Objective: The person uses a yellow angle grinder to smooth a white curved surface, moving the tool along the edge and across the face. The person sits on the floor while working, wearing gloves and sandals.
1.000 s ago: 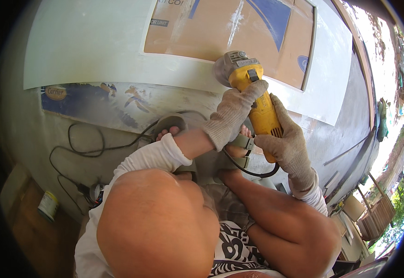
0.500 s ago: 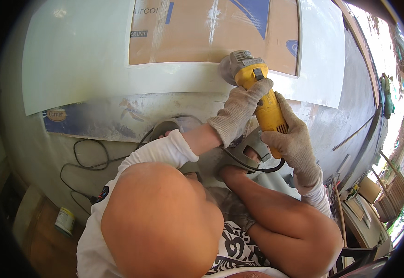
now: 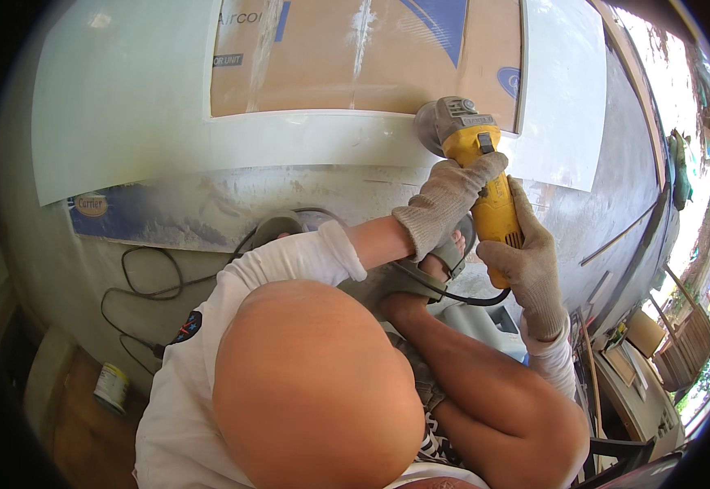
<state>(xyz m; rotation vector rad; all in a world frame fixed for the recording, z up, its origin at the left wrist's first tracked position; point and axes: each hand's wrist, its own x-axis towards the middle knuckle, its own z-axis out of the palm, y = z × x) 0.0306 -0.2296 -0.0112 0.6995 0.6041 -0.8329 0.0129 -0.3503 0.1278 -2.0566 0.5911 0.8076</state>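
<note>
Both gloved hands are closed around a yellow angle grinder [image 3: 498, 213]: the left hand [image 3: 452, 196] on its body just behind the head, the right hand [image 3: 530, 265] around the rear end. The head sits beyond the left hand, over the lower edge of the opening in a white panel [image 3: 118, 122], near that opening's lower right corner; disc contact cannot be told. Brown cardboard [image 3: 322, 69] shows through the opening. A black cord [image 3: 477, 302] leaves the grinder's tail.
</note>
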